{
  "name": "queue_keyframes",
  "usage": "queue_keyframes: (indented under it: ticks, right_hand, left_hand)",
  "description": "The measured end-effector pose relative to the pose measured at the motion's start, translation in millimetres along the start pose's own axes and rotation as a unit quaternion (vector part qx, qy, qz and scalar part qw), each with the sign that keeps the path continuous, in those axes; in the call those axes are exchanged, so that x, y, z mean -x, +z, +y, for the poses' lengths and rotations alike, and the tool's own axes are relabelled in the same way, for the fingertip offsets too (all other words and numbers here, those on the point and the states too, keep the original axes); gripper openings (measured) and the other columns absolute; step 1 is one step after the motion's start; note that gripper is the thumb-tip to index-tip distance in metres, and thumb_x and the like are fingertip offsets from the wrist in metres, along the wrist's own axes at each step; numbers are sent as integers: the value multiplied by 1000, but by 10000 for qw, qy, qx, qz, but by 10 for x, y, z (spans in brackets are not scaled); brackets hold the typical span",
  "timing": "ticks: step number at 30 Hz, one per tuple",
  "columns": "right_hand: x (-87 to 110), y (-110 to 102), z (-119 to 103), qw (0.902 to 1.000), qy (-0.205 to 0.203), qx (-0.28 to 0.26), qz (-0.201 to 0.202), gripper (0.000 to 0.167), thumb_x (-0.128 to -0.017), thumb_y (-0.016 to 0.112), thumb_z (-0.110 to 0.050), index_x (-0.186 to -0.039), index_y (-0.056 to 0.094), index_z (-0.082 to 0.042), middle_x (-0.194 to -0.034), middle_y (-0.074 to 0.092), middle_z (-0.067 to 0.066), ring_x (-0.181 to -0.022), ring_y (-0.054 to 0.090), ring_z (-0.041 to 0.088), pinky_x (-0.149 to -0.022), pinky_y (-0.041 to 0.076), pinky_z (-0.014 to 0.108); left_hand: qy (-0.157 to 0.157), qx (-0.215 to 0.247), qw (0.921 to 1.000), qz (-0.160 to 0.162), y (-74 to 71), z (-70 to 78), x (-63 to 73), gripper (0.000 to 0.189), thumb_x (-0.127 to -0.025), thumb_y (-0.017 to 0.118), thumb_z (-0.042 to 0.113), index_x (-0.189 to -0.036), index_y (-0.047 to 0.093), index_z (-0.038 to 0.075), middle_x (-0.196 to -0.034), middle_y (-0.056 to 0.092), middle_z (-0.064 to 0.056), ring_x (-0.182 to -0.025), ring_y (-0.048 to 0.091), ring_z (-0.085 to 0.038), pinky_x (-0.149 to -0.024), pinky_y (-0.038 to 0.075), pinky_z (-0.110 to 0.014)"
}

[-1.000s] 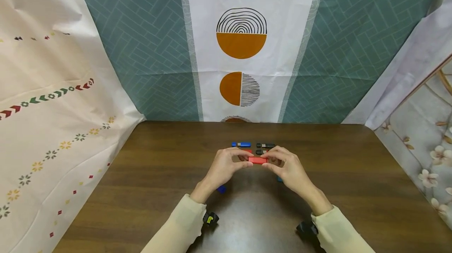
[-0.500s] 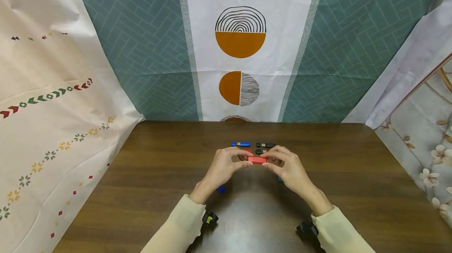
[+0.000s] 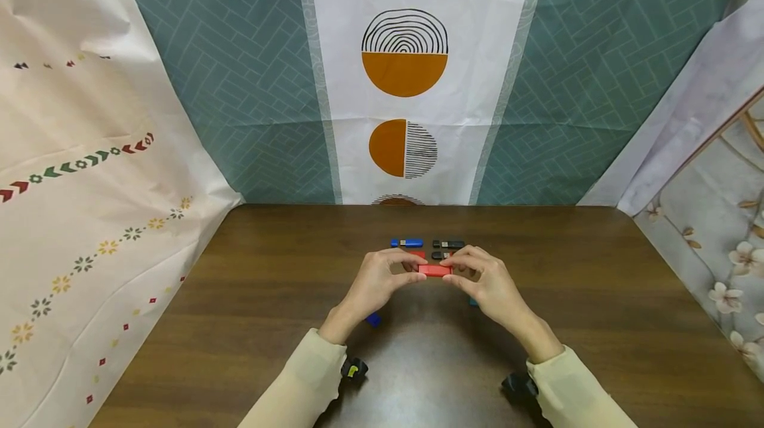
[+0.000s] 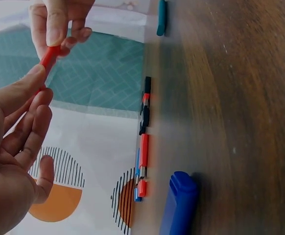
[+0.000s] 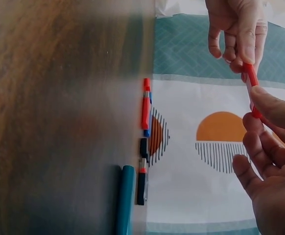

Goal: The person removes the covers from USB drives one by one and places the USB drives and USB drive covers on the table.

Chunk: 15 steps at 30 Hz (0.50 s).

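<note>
My left hand (image 3: pixel 378 280) pinches one end of a small red USB flash drive (image 3: pixel 435 271) between thumb and fingers. The other end is pinched by my right hand (image 3: pixel 491 287), so the drive lies level between both hands above the table. No metal plug shows on it in the head view; fingertips cover its two ends. In the left wrist view the drive (image 4: pixel 48 58) is seen along its narrow edge. A blue USB flash drive (image 4: pixel 180 203) lies on the table below my left hand. A teal one (image 5: pixel 126 198) lies below my right hand.
Beyond the hands, a blue flash drive (image 3: pixel 408 243) and a black one (image 3: pixel 449 244) lie with metal plugs showing. Nearer are another red drive (image 5: pixel 146 107) and a second black one (image 5: pixel 142 181), partly hidden by the hands. Patterned cloths hang around the wooden table (image 3: pixel 286 269).
Both hands keep their pinch on the red flash drive and hold it in the same place. Only the head view shifts slightly.
</note>
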State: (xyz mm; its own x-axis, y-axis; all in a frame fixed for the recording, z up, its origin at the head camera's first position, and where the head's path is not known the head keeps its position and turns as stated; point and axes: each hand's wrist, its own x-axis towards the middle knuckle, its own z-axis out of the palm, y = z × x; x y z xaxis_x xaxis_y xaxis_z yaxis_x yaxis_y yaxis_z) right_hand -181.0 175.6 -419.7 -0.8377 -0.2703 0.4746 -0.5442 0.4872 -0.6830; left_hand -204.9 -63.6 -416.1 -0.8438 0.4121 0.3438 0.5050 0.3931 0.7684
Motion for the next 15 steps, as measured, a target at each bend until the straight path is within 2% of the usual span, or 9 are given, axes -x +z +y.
queue_keyframes:
  ticks: [4, 7, 10, 15]
  right_hand:
    - [10, -4, 21, 10000, 77, 1, -30, 24, -86, 84, -7, -110, 80, -9, -103, 68, -3, -82, 58, 11, -67, 52, 27]
    - [16, -31, 55, 9997, 179, 23, 136, 24, -86, 84, -5, -109, 80, -9, -102, 69, -3, -77, 56, 11, -65, 50, 26]
    - [15, -72, 88, 9991, 266, 38, 326, 23, -85, 85, -5, -107, 80, -11, -100, 69, -4, -74, 55, 12, -64, 47, 25]
    - [-5, -92, 114, 9995, 175, 62, 274, 24, -85, 85, -7, -109, 80, -12, -100, 68, -4, -75, 54, 13, -65, 47, 24]
  left_hand:
    - [-48, -65, 10000, 43, -12, -24, 12, 22, -89, 83, 23, -109, 82, 14, -101, 77, 4, -88, 66, -12, -84, 57, -45]
    - [-154, -140, 9993, 304, -67, -65, 11, 22, -88, 84, 22, -108, 82, 14, -97, 76, 5, -86, 65, -12, -77, 57, -35]
    - [-259, -58, 9982, 540, -137, -92, 3, 21, -86, 85, 18, -107, 83, 13, -92, 74, 7, -85, 64, -13, -76, 55, -33]
    - [-212, -15, 9993, 324, -178, -90, -12, 24, -88, 84, 18, -112, 82, 14, -94, 73, 9, -88, 64, -12, -78, 56, -34]
